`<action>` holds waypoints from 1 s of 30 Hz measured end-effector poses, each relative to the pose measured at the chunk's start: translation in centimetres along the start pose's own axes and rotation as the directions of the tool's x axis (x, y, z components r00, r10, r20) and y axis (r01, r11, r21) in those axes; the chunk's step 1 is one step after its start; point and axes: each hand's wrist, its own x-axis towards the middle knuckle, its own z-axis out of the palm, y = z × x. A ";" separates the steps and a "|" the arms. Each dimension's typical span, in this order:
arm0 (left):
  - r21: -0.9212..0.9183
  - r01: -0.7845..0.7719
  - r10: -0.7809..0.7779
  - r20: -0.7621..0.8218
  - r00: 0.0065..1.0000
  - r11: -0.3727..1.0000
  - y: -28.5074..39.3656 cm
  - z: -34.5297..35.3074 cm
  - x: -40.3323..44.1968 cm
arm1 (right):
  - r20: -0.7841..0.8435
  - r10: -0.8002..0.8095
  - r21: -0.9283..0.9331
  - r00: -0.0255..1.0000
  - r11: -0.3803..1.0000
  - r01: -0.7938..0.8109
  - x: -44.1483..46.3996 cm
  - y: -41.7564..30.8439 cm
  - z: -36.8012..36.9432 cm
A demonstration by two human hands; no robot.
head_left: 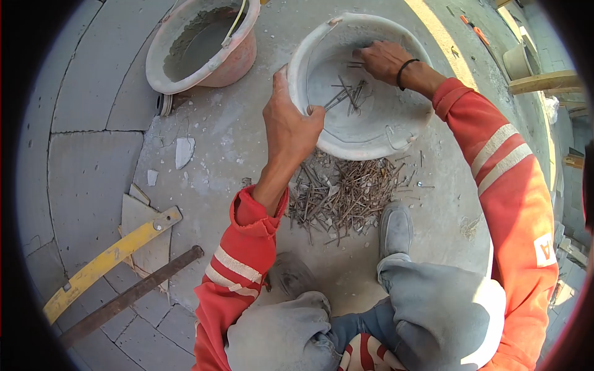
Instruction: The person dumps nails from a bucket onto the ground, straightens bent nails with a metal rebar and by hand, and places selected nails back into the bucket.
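Note:
My left hand (291,120) is closed on the rim of a whitish, dusty bucket (402,133), thumb over the edge. The bucket is tipped so its inside faces me. Inside it, my right hand (387,62) has its fingers curled, with a few thin nails (355,64) showing at the fingertips. A small bunch of nails (349,98) lies on the bucket's inner surface below that hand. On the ground just under the bucket spreads a large heap of rusty nails (352,191), mixed with pale chips.
A second bucket (238,59) with grey mortar inside stands at upper left. A yellow metal bar (114,260) and a rusty pipe (133,294) lie at lower left beside broken tile pieces (184,153). My shoe (396,229) is against the heap. Timber (544,81) lies at right.

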 end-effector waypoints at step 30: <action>-0.095 0.155 -0.162 -0.074 0.984 0.983 -4.0 -1.9 2.5 | -0.132 -0.119 0.401 0.984 0.902 0.163 -20.7 -7.9 13.5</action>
